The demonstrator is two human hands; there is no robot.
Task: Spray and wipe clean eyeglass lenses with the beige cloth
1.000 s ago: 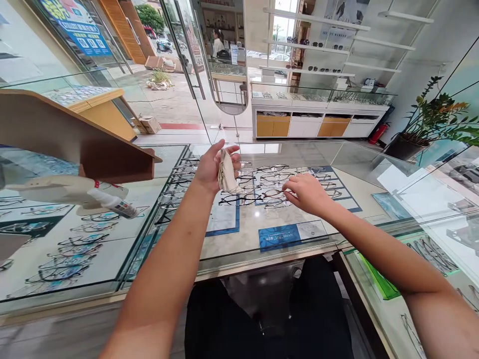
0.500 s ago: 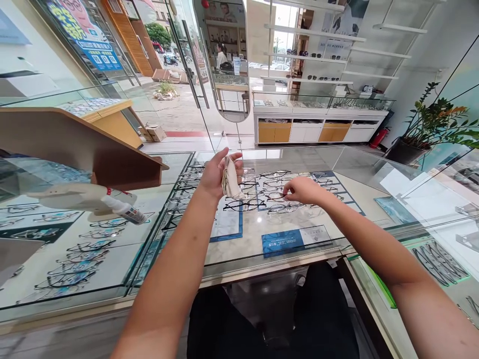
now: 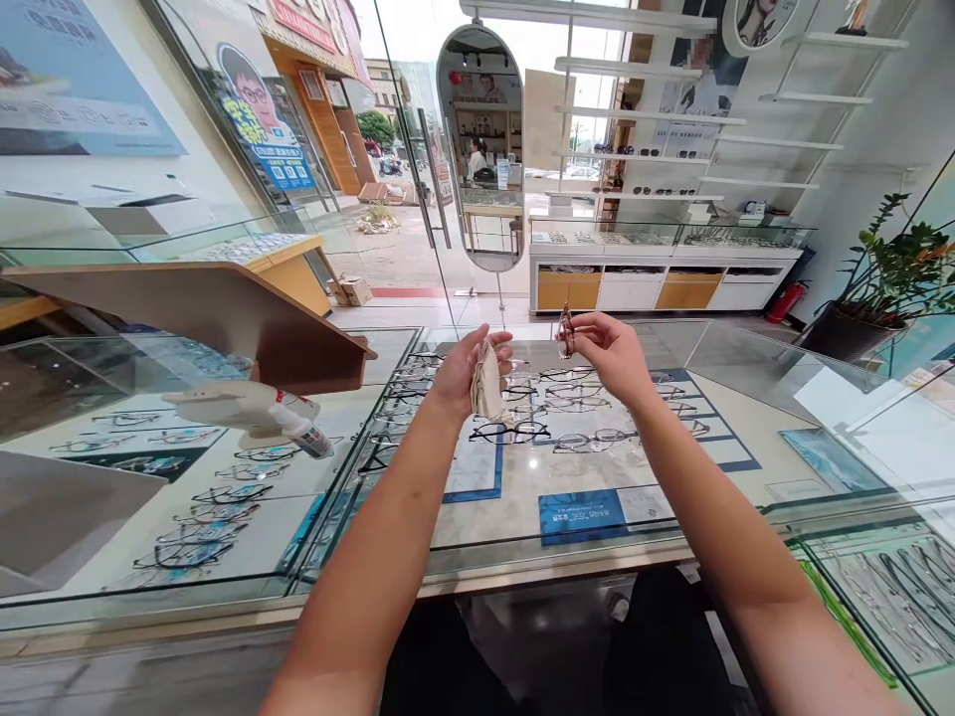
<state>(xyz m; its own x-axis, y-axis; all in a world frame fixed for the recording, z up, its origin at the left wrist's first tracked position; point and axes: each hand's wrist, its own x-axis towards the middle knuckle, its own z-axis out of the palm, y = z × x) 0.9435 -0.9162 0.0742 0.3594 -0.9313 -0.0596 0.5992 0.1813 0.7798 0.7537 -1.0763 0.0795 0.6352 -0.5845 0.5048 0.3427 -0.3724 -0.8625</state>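
Note:
A folded beige cloth (image 3: 487, 383) rests in my left hand (image 3: 464, 376), gripped between the thumb and the palm, with the other fingers spread behind it. My right hand (image 3: 608, 353) pinches a pair of eyeglasses (image 3: 565, 333) with a thin brownish frame, raised above the glass counter and seen nearly edge-on. Below both hands lie rows of eyeglasses; a black-framed pair (image 3: 511, 431) is under the cloth, and a clear-framed pair (image 3: 595, 440) sits to its right. Part of the held frame is hidden by my fingers.
A white spray bottle (image 3: 302, 430) with a cloth lies on the left glass case, beside a brown slanted stand (image 3: 313, 353). A blue-and-white card (image 3: 582, 515) is near the counter's front edge. More glasses fill a green-edged tray (image 3: 851, 617) at right.
My right hand has lifted a pair of eyeglasses up from the row on the counter. My left hand still holds the cloth. The camera view has tilted up.

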